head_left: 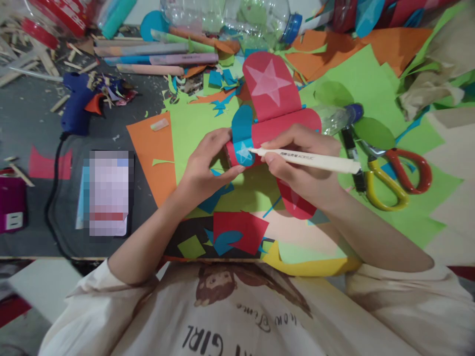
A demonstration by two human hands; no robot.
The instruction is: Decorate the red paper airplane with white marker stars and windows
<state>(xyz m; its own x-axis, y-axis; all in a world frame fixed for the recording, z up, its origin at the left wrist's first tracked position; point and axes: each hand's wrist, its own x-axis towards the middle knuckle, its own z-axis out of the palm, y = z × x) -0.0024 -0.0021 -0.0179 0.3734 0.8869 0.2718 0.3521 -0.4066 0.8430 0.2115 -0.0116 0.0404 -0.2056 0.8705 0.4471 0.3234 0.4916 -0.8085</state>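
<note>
A red paper plane model (276,106) with a white star on its wing and a blue tail piece (242,129) lies over green paper. My left hand (208,165) is closed around the tail end of the model. My right hand (297,163) grips a white marker (315,160) whose tip touches a white star on the blue part near the tail. The red wing nearest me is partly hidden under my right hand.
Red and yellow scissors (393,175) lie to the right on green paper (356,69). A blue glue gun (76,101) sits at the left, several markers (156,49) and a clear plastic bottle (237,17) at the back. Paper scraps cover the table; a phone (107,193) lies left.
</note>
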